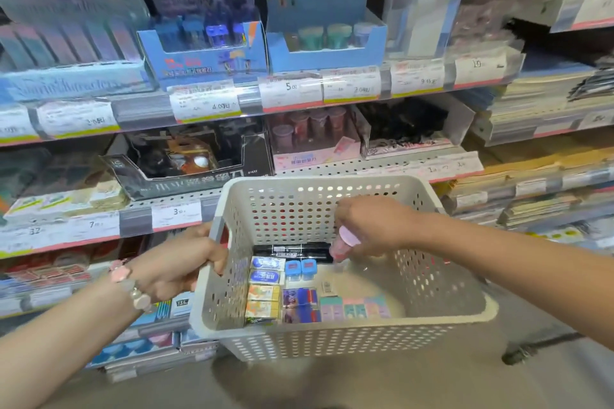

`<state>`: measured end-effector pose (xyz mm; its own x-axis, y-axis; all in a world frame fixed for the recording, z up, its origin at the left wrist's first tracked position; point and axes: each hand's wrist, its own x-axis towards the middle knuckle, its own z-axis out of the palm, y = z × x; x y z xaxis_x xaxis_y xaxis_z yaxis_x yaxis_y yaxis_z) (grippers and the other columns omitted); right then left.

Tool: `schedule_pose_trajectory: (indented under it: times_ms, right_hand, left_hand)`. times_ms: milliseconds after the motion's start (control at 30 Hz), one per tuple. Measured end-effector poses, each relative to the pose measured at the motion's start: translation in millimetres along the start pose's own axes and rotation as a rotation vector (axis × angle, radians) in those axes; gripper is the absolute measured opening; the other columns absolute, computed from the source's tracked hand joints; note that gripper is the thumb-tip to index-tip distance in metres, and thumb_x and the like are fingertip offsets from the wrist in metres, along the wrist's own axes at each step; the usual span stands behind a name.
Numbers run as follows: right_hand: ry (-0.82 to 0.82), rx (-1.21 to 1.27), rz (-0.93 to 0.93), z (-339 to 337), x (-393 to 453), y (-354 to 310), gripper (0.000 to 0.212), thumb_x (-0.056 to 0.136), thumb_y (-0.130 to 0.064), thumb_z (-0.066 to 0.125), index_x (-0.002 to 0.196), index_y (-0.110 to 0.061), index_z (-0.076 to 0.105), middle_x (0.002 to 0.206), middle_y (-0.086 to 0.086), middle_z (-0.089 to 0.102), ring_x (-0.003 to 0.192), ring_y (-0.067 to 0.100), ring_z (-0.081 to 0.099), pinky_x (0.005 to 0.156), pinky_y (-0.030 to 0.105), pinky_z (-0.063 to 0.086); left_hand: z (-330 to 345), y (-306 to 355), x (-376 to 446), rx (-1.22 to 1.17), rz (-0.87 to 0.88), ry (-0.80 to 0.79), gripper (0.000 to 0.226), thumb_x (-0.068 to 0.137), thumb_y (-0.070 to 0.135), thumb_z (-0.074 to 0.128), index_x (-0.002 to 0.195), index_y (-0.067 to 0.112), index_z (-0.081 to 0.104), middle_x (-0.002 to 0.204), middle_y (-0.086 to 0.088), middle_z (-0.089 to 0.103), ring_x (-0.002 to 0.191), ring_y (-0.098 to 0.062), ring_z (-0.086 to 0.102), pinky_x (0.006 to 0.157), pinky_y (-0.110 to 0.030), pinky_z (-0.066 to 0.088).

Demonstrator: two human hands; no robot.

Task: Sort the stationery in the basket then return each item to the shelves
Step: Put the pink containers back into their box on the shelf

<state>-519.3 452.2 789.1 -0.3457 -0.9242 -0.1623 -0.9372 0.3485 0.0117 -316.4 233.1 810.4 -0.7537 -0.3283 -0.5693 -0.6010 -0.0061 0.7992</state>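
A grey perforated basket hangs in front of the shelves, and my left hand grips its left rim. My right hand is inside the basket, closed on a small pink sharpener lifted above the floor of the basket. On the basket floor lie black markers, boxed erasers in a column at the left, two blue sharpeners, and a row of pastel erasers.
Shelves of stationery fill the view. A pink display box holding similar pink sharpeners stands on the middle shelf just above the basket, beside a black display box. Blue display boxes sit on the shelf above. Notebook stacks lie at the right.
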Motion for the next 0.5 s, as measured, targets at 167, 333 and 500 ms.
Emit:
schedule_pose_trajectory:
  times_ms: [167, 333, 500]
  right_hand:
    - [0.057, 0.844, 0.036, -40.4, 0.0, 12.6, 0.027, 0.073, -0.005, 0.07, 0.087, -0.02, 0.052, 0.069, -0.013, 0.058, 0.056, -0.003, 0.054, 0.059, 0.017, 0.042]
    - [0.37, 1.226, 0.181, -66.4, 34.1, 36.0, 0.021, 0.082, -0.003, 0.064, 0.093, -0.017, 0.053, 0.07, -0.007, 0.054, 0.077, 0.018, 0.059, 0.079, 0.036, 0.049]
    - [0.469, 0.859, 0.275, -58.2, 76.9, 53.8, 0.024, 0.089, -0.015, 0.058, 0.109, -0.003, 0.052, 0.095, 0.004, 0.053, 0.087, 0.019, 0.052, 0.071, 0.027, 0.041]
  left_hand:
    - [-4.4, -1.6, 6.7, -0.066, -0.029, 0.043, 0.08, 0.03, 0.002, 0.058, 0.11, 0.01, 0.06, 0.089, -0.02, 0.052, 0.082, -0.034, 0.045, 0.076, -0.045, 0.033]
    - [2.5, 1.3, 6.7, -0.08, -0.048, 0.057, 0.07, 0.041, -0.003, 0.052, 0.108, 0.014, 0.06, 0.083, -0.021, 0.054, 0.077, -0.033, 0.05, 0.072, -0.042, 0.042]
    - [14.0, 4.2, 1.2, -0.117, -0.062, 0.089, 0.07, 0.043, -0.003, 0.051, 0.11, 0.015, 0.059, 0.082, -0.02, 0.052, 0.077, -0.033, 0.049, 0.073, -0.042, 0.042]
